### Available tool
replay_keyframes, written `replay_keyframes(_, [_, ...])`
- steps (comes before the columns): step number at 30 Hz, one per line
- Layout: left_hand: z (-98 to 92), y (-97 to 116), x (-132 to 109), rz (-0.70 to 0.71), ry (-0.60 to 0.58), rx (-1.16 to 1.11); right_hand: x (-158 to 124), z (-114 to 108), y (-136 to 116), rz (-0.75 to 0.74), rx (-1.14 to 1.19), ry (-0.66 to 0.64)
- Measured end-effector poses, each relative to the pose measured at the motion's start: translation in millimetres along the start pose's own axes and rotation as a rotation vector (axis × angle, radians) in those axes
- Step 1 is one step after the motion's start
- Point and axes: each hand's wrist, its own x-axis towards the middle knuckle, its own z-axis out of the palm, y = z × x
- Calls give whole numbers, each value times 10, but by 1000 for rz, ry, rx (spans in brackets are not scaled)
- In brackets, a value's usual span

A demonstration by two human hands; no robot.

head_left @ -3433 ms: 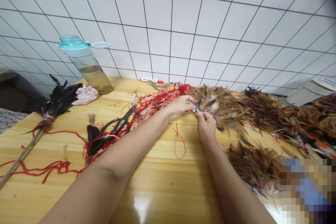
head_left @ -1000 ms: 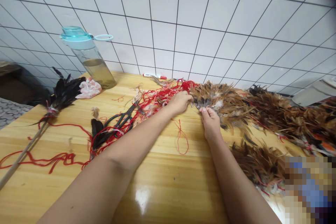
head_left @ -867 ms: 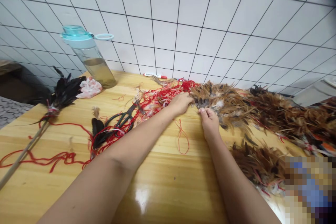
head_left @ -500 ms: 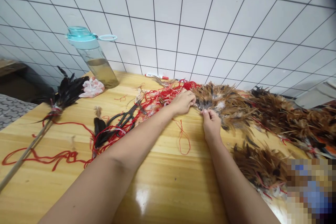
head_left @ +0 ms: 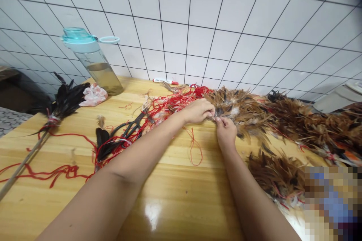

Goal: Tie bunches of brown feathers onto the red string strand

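My left hand point(head_left: 198, 111) and my right hand point(head_left: 226, 133) meet at the near edge of a thick mass of brown rooster feathers point(head_left: 237, 107). The left fingers pinch the feather base. The right thumb and forefinger pinch thin quills beside them. Just left of my left hand lies a tangle of red string point(head_left: 175, 103) mixed with pale threads. A further brown feather strand point(head_left: 305, 124) runs off to the right, and another feather bunch point(head_left: 274, 177) lies below it. What the fingers hide is unclear.
The varnished wooden table point(head_left: 169, 192) holds black-handled scissors point(head_left: 130, 130), a black feather duster on a stick point(head_left: 63, 103), loose red string, a water bottle point(head_left: 94, 66), a pink cloth point(head_left: 93, 96) and a marker point(head_left: 165, 81). A white tiled wall point(head_left: 183, 26) stands behind. A pixelated patch covers the lower right.
My hands have drawn closer together at the feather base, with the left hand shifted right. The view has shifted slightly. The objects on the table stay in place.
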Motion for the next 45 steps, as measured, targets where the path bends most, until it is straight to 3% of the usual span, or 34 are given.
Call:
replay_keyframes(11, [0,46,10,80,11,133,13,6,-32,-3,1,-132])
replay_keyframes(16, [-52,14,2,-73,243,113,22,8,10,52,86,-73])
replay_keyframes(19, [-76,-70,-32,-165,120,132,18,15,23,98,153,-26])
replay_keyframes(21, [-54,-126,-59,-169,-12,132,14,21,22,102,175,-17])
replay_keyframes(23, [-7,-161,-80,-175,-74,142,13,22,13,101,178,-15])
replay_keyframes(28, [93,-175,-87,-163,-42,225,10,6,-34,98,136,-30])
replay_keyframes(33, [53,-193,-67,-141,17,179,-2,0,-41,98,100,-45])
replay_keyframes(37, [-19,-162,-67,-140,-28,100,-7,-2,-21,75,75,-53])
replay_keyframes(45, [-77,-47,-26,9,-66,107,8,-7,-7,16,-18,-42])
